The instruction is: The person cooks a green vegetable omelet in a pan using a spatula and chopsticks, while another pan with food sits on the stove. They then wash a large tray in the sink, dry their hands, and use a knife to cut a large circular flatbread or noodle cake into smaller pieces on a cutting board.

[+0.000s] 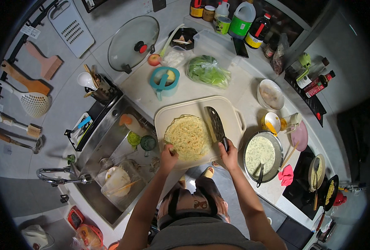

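Note:
A round, browned flatbread or pancake [188, 137], apparently several layers thick, lies on a cream cutting board [203, 104] at the counter's front edge. My left hand [168, 158] pinches its lower left rim between thumb and fingers. In my right hand [228, 155] is the black handle of a kitchen knife [216, 123]. Its dark patterned blade points away from me, just right of the pancake and over the board. Right of that hand stands a metal pot of pale, green-flecked batter [260, 150] with a black-handled ladle [261, 173] in it.
On the left, the sink [94, 200] holds dishes and cups. Behind the board are a teal-lidded jug [164, 82] and bagged leafy greens [208, 71]. Two pans, a light one [316, 172] and a black one [331, 192], are at the cooktop [300, 190]. A pink cloth [286, 175] lies near the pot.

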A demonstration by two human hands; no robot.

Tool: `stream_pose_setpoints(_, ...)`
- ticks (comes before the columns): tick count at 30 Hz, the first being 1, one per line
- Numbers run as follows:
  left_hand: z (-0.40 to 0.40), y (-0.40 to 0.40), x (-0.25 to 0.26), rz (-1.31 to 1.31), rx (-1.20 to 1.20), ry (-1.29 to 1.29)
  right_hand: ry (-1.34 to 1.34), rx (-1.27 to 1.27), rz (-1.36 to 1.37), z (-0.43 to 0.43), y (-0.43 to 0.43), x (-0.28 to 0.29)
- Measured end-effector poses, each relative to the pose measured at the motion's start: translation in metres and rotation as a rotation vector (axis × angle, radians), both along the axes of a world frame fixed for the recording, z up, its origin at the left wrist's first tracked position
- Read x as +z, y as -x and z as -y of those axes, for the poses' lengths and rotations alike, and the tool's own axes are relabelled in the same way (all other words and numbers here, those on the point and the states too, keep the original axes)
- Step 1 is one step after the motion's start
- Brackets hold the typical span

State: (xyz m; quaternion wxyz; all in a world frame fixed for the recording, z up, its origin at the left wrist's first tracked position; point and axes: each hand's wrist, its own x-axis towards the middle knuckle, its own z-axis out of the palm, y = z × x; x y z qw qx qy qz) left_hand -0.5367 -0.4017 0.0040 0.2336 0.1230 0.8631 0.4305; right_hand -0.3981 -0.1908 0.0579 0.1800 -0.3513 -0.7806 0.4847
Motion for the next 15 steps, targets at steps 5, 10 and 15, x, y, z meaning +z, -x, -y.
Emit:
stream_pose_setpoints(5, -0.002, 0.008, -0.007, -0.365, 0.162, 0.070, -0.215, 0.206, 0.085, -0.003, 0.007, 0.024)
stream_pose_setpoints(10, -0.019, 0.019, 0.003, -0.411, -0.033, 0.126, -0.292, 0.262, 0.102, -0.003, 0.012, 0.033)
stream_pose_setpoints(15, -0.042, 0.034, 0.006, -0.228, 0.111, -0.053, -0.293, 0.276, 0.119, -0.002, 0.015, 0.039)
